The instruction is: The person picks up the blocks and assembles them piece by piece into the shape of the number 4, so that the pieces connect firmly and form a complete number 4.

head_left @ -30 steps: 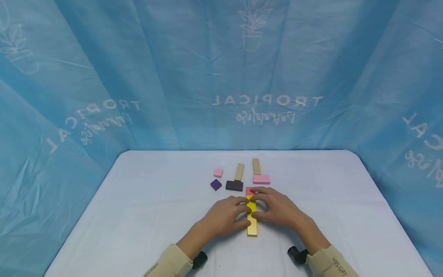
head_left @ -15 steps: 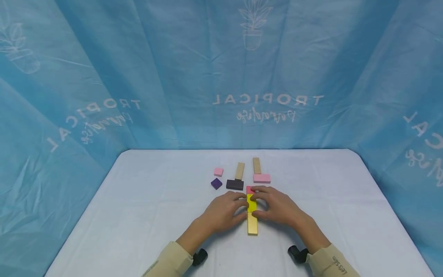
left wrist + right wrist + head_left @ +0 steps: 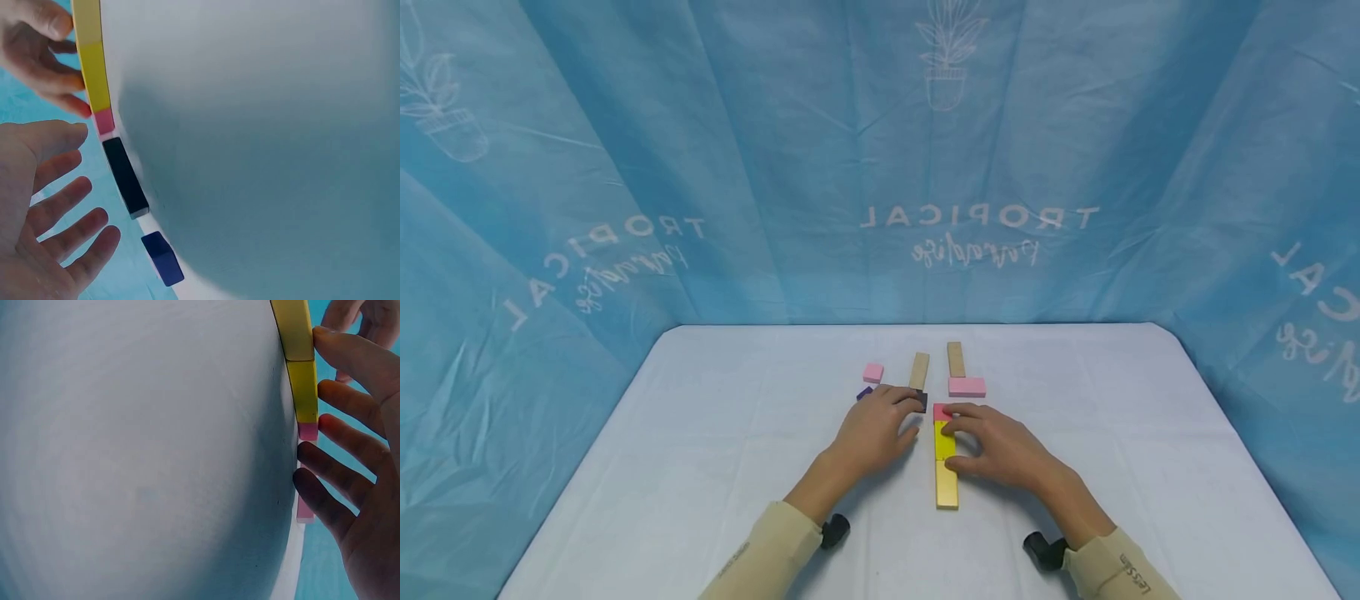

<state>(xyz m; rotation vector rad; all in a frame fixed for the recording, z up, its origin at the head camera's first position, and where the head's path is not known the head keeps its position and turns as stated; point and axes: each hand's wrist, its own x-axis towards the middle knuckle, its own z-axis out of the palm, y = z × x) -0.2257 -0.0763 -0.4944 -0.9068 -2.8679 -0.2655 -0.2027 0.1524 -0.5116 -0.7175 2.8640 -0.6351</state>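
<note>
A row of blocks runs away from me in the head view: a gold block, a bright yellow block and a small rose-pink block, end to end. My right hand lies along the row's right side, thumb and fingertips touching the blocks without wrapping them. Left of the row, my left hand hovers with loosely spread fingers by the black block, partly covering it. In the left wrist view nothing sits between that hand's fingers. A purple block is mostly hidden behind the left hand.
Farther back lie a small light-pink block, a wooden block behind the black one, and another wooden block behind a long pink block. A blue printed curtain surrounds the white table.
My left hand has left the row's left side and moved left and away from me, to the black block. The right hand and the row have stayed in place.
</note>
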